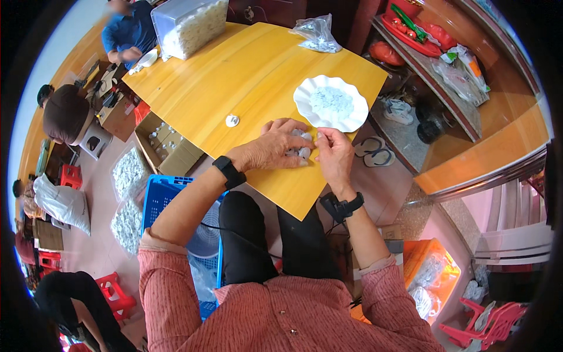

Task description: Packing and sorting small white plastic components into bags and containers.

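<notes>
A small heap of whitish, translucent round pieces [303, 154] lies on the yellow wooden table near its front corner. My left hand [271, 145] rests palm down over the heap's left side, fingers apart and slightly curved around the pieces. Just right of the heap, my right hand [335, 154] is closed, thumb and forefinger pinched together; whatever they hold is too small to make out. Beyond my hands stands a white scalloped dish [302, 105] with many small pale flat pieces [332, 102] in it. A single white round piece [232, 121] lies apart on the table, left of my hands.
On the far side of the table [205, 88] stand a clear tub [196, 35] of white pieces and a plastic bag [317, 35]. A blue crate [153, 202] and a cardboard box [167, 144] sit at the left. Shelves [446, 88] rise at the right. Other people work at left.
</notes>
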Tool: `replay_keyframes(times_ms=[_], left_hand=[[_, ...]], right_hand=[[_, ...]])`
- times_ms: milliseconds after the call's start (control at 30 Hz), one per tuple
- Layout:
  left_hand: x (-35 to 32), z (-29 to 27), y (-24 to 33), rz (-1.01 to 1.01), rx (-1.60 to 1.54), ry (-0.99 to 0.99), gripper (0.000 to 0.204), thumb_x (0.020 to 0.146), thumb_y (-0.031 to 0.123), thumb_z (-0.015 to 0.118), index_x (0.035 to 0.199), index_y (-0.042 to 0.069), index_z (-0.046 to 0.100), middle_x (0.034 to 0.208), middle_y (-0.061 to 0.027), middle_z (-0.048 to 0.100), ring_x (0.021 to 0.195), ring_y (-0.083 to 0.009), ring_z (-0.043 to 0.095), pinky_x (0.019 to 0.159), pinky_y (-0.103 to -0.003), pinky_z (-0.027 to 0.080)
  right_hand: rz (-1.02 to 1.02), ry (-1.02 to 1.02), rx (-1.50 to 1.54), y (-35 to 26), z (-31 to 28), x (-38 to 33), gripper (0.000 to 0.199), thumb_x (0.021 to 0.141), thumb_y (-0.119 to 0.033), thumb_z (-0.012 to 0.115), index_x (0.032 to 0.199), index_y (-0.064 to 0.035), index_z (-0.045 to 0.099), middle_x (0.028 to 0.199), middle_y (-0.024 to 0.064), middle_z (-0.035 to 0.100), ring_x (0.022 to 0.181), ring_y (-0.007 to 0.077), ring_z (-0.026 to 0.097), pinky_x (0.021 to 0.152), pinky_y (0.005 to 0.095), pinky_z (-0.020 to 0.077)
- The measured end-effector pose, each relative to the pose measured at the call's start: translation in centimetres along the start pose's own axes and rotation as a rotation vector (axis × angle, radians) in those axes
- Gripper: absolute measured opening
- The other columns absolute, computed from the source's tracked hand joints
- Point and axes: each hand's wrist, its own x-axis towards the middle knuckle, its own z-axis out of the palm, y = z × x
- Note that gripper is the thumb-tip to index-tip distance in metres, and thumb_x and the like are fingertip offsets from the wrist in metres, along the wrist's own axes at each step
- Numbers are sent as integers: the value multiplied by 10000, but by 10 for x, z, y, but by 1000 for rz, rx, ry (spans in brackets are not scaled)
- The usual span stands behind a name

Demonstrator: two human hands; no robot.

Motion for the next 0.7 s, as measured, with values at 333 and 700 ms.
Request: replay_keyframes(times_ms=[333, 700], left_hand=[[-67, -15, -83, -449, 174, 482, 423, 883, 196, 613, 1266, 27, 549, 1257, -231, 539, 1180, -395, 506, 974, -419, 440], [-70, 1, 14, -311, -120, 364, 332, 900, 95, 560, 1215, -7, 565, 1216, -238, 568, 1108, -401, 557, 950, -417, 459]], right_hand=[[-12, 16, 68, -2, 4, -1, 164, 886, -46, 588, 1014, 35, 653, 862, 98, 683, 645, 127, 633, 498, 282, 535], [33, -10, 59, -1, -2, -2, 177, 898, -53, 562, 1036, 33, 634, 861, 104, 691, 667, 133, 658, 535, 270, 531]])
